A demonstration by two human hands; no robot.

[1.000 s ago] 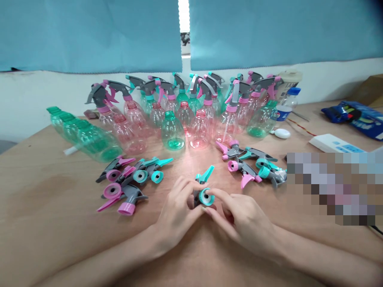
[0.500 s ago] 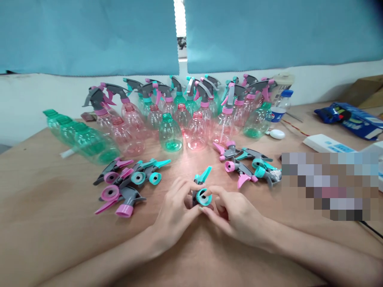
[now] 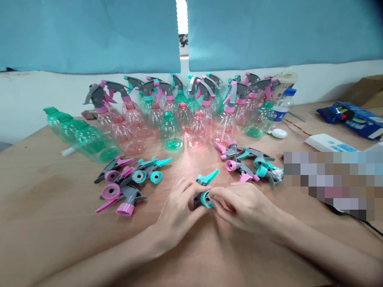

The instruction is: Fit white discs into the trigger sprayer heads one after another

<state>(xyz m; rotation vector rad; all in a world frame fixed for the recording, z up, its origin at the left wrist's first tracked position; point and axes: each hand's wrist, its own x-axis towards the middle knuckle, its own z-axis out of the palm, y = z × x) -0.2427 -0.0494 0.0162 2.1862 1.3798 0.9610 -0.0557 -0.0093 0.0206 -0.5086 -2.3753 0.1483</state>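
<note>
Both of my hands hold one grey spray head with a teal trigger and teal screw cap (image 3: 205,191) just above the wooden table (image 3: 44,199). My left hand (image 3: 178,207) wraps its fingers around the grey body. My right hand (image 3: 242,203) pinches the teal cap with fingertips. To the left lies a pile of loose spray heads in pink and teal (image 3: 128,181). Another pile of spray heads (image 3: 249,163) lies just beyond my right hand.
Several pink and green plastic bottles (image 3: 185,115), some capped with spray heads, stand in a cluster at the back. A wrapped pack of green bottles (image 3: 80,133) lies at the left. A white power strip (image 3: 329,142) and a blue packet (image 3: 353,115) sit at the right.
My right hand has closed over the teal cap and turned it sideways, so its opening no longer faces me. The teal trigger now points more to the right.
</note>
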